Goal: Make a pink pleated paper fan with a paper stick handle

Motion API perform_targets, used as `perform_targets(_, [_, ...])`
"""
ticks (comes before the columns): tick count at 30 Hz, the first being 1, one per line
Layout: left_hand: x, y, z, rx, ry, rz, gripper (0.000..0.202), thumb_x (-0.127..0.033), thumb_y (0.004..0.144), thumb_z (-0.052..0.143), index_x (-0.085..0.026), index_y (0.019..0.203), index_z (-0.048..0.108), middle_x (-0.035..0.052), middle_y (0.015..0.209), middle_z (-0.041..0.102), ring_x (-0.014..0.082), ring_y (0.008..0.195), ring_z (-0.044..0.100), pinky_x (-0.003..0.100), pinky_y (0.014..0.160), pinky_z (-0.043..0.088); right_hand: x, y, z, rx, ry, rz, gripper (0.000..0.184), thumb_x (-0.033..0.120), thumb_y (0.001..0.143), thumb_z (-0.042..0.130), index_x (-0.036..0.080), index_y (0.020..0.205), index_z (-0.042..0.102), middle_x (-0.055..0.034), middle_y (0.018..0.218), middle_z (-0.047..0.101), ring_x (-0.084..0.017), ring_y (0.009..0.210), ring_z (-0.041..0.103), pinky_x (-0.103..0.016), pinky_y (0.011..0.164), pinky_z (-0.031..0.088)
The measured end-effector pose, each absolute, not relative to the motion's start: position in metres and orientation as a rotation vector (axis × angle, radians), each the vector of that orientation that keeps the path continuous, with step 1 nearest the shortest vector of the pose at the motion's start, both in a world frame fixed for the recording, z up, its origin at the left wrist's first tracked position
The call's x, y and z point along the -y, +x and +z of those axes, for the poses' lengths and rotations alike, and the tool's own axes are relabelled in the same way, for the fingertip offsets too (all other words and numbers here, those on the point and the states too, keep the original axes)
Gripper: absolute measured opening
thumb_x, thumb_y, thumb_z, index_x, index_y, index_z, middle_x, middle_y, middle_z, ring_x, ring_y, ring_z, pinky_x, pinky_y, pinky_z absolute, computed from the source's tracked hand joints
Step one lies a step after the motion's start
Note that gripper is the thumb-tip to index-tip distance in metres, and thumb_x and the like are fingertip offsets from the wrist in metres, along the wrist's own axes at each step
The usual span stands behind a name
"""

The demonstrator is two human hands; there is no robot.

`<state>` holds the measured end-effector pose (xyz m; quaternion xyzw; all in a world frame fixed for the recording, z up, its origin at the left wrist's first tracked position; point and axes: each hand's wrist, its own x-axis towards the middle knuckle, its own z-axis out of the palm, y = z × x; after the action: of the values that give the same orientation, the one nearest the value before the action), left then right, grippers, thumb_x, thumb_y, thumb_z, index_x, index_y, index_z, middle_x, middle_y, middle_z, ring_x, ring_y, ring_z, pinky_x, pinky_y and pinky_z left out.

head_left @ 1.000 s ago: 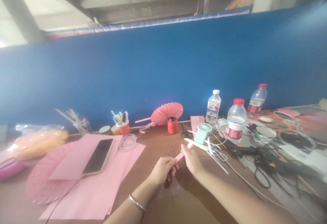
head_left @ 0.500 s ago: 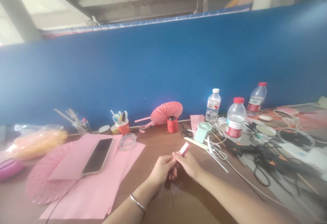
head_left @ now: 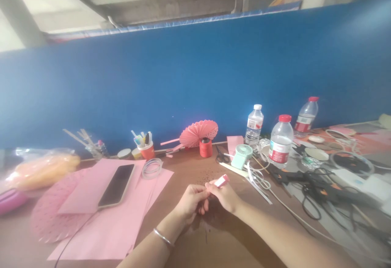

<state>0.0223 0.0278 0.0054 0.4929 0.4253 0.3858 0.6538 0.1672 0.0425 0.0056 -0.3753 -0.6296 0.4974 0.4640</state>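
Above the brown tabletop, my two hands meet at the front middle. My right hand (head_left: 226,196) is closed round a small pink block with a white face (head_left: 221,181), whose end sticks out past the thumb; its kind does not show clearly. Against the right fingertips, my left hand (head_left: 193,202) is closed in a pinch, and what it grips is hidden. A silver bangle (head_left: 163,237) circles the left wrist. Small dark specks (head_left: 207,176) lie scattered on the table just beyond the hands.
Pink paper sheets (head_left: 113,235) with a phone (head_left: 117,185) lie to the left. A red spool (head_left: 205,148) stands before a pleated pink paper fan (head_left: 198,132). Rightward are a mint handheld fan (head_left: 240,158), cables, bottles (head_left: 281,143) and a glue gun (head_left: 288,176). A blue partition (head_left: 183,76) rises behind.
The pink-and-white block has tipped slightly to the right in my right hand. Both hands stay together in nearly the same place. The view has shifted a little.
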Motion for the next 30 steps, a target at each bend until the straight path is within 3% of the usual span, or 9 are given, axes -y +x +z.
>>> perform_targets(4, [-0.029,0.019,0.008,-0.974,1.157,0.866,0.032,-0.039,0.071,0.061,-0.007,0.069,0.063,-0.0015,0.036,0.05,0.0029,0.026,0.034,0.016,0.031,0.015,-0.051,0.176,0.002,1.485,-0.83,1.322,0.046,0.047,0.082,0.042,0.015,0.051,0.054,0.0022,0.046,0.043,-0.011,0.046,0.038,-0.025,0.049,0.028])
perform_targets(12, [-0.03,0.024,0.005,-1.027,1.239,0.9,0.035,-0.044,0.072,0.057,-0.009,0.072,0.062,-0.0017,0.04,0.05,0.0042,0.03,0.035,0.017,0.034,0.021,-0.057,0.172,-0.008,1.253,-0.812,1.315,0.042,0.05,0.079,0.047,0.018,0.052,0.038,0.0053,0.049,0.032,-0.009,0.047,0.031,-0.023,0.048,0.028])
perform_targets(16, [-0.032,0.024,-0.001,-1.114,1.323,1.001,0.027,-0.039,0.073,0.056,-0.012,0.069,0.06,0.0003,0.052,0.057,0.0073,0.039,0.045,0.018,0.04,0.031,-0.051,0.165,-0.009,1.259,-0.821,1.362,0.04,0.053,0.077,0.051,0.017,0.058,0.045,0.0051,0.048,0.036,-0.008,0.044,0.032,-0.022,0.043,0.024])
perform_targets(21, [-0.033,0.015,0.002,-1.294,1.544,1.092,0.019,-0.029,0.074,0.052,-0.017,0.077,0.066,-0.0003,0.059,0.059,0.0119,0.05,0.05,0.021,0.049,0.038,-0.052,0.168,-0.009,1.168,-0.722,1.435,0.036,0.044,0.068,0.066,0.015,0.088,0.059,0.0056,0.05,0.04,-0.007,0.043,0.031,-0.021,0.042,0.02])
perform_targets(26, [-0.029,0.009,0.015,-1.384,1.936,1.134,0.02,-0.029,0.075,0.056,-0.023,0.09,0.068,0.0026,0.082,0.067,0.0177,0.074,0.057,0.024,0.068,0.04,-0.055,0.174,-0.007,1.152,-0.733,1.444,0.026,0.038,0.067,0.069,0.015,0.08,0.066,0.0004,0.061,0.053,-0.011,0.053,0.044,-0.024,0.05,0.032])
perform_targets(30, [-0.027,0.011,0.018,-1.381,1.906,1.146,0.019,-0.029,0.077,0.053,-0.024,0.081,0.07,0.0026,0.07,0.067,0.0175,0.065,0.058,0.024,0.067,0.04,-0.053,0.173,-0.008,1.209,-0.705,1.461,0.028,0.035,0.065,0.071,0.017,0.085,0.066,-0.0016,0.069,0.06,-0.013,0.057,0.049,-0.026,0.055,0.036])
